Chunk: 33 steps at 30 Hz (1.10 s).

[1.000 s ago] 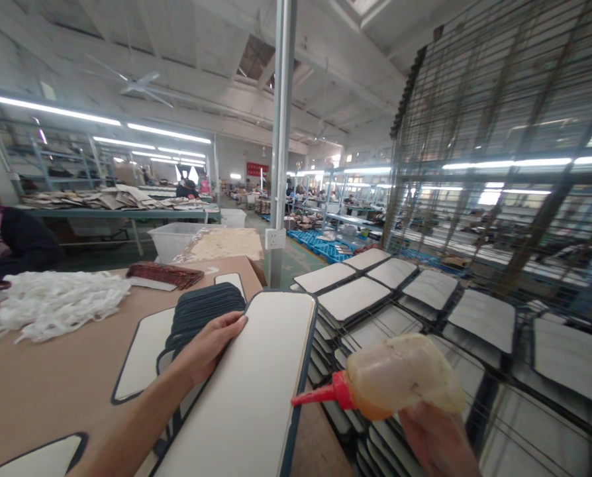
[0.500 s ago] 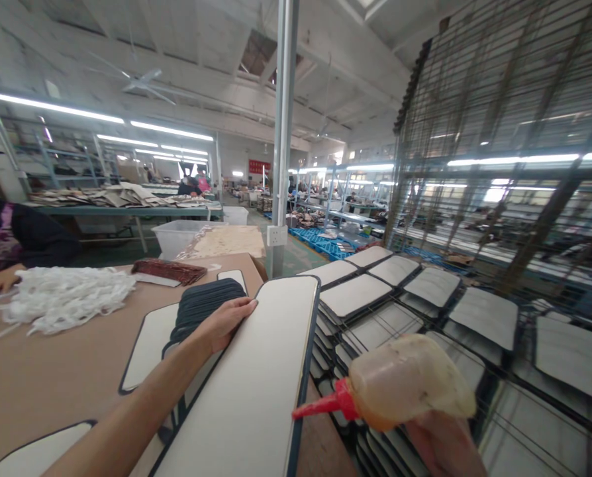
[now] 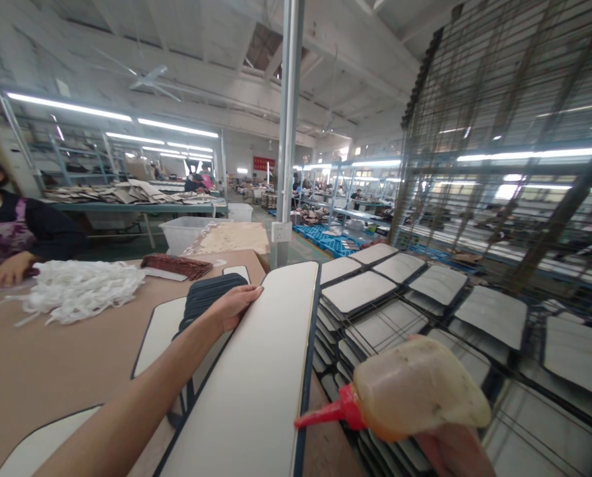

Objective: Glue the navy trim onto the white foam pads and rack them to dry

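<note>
My left hand (image 3: 234, 308) grips the left edge of a long white panel (image 3: 271, 358) with a dark border, thumb on its face. The panel is tilted and runs down to the bottom of the view. My right hand (image 3: 452, 447), partly hidden, is wrapped round a cloudy squeeze bottle (image 3: 418, 387) holding some amber liquid. Its red nozzle (image 3: 326, 415) points left, with the tip at the panel's right edge. Behind my left hand lies a stack of dark-edged pieces (image 3: 211, 295).
On the brown table (image 3: 72, 358) lie white strips (image 3: 82, 288), a reddish-brown bundle (image 3: 179, 266) and more white panels. A person (image 3: 12, 232) sits at the left. A wire rack (image 3: 390, 318) of white panels stands at the right, near a metal post (image 3: 289, 132).
The panel's top end has risen slightly in view. The nozzle tip stays near the panel's right edge, a little lower in view. More of the person at the left shows.
</note>
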Motion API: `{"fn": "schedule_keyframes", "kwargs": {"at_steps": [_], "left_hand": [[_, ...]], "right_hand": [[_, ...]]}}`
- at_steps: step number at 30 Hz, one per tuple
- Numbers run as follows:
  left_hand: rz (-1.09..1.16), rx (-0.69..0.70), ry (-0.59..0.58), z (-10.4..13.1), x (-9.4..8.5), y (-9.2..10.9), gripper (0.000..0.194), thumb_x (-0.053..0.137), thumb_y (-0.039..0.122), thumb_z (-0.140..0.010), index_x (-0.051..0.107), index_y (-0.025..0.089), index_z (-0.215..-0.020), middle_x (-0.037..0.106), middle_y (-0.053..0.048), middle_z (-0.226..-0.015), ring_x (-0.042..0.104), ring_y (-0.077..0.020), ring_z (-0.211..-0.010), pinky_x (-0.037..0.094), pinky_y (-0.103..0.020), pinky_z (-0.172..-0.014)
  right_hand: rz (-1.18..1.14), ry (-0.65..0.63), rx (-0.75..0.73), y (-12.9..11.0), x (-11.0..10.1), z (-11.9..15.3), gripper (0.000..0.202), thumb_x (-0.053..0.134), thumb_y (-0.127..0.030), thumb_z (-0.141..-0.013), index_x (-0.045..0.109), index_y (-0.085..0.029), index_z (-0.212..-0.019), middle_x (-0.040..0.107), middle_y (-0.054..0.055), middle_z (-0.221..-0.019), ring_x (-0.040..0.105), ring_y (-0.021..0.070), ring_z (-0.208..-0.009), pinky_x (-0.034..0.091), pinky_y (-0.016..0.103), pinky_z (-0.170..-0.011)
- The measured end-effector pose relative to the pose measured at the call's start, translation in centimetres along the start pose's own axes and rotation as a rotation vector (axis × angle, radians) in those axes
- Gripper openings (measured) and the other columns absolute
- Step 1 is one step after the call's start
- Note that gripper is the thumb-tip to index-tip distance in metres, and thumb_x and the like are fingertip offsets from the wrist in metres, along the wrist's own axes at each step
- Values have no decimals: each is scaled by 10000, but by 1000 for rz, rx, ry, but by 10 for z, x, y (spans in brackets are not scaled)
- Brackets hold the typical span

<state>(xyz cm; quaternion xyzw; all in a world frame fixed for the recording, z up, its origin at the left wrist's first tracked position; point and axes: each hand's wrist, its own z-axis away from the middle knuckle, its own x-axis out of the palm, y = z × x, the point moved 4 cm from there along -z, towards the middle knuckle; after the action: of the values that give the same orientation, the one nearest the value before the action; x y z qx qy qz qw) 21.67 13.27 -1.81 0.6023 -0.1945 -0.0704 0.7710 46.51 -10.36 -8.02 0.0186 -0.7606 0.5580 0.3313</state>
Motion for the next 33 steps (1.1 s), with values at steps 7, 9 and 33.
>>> {"fn": "schedule_keyframes", "kwargs": {"at_steps": [7, 9, 33], "left_hand": [[-13, -13, 13, -3, -1, 6, 86, 647, 119, -768, 631, 127, -684, 655, -14, -517, 601, -150, -444, 492, -240, -453], [-15, -18, 14, -6, -2, 6, 98, 656, 125, -763, 626, 134, -671, 654, -13, -515, 601, -148, -444, 487, -236, -458], [-8, -33, 70, -25, -28, 12, 186, 578, 282, -878, 625, 108, -926, 649, -4, -709, 580, -97, -514, 509, -245, -508]], "right_hand": [[-18, 51, 15, 2, -4, 2, 759, 822, -222, -550, 553, -317, -1253, 725, 77, -1017, 684, 309, -860, 583, 441, -716], [15, 28, 27, 4, -8, 3, 757, 826, -264, -553, 552, -308, -1258, 730, 83, -994, 682, 322, -869, 581, 457, -720], [-19, 43, -54, -16, 23, -4, 594, 871, -450, -493, 662, -328, -1036, 712, 9, -762, 643, 247, -571, 572, 386, -601]]}}
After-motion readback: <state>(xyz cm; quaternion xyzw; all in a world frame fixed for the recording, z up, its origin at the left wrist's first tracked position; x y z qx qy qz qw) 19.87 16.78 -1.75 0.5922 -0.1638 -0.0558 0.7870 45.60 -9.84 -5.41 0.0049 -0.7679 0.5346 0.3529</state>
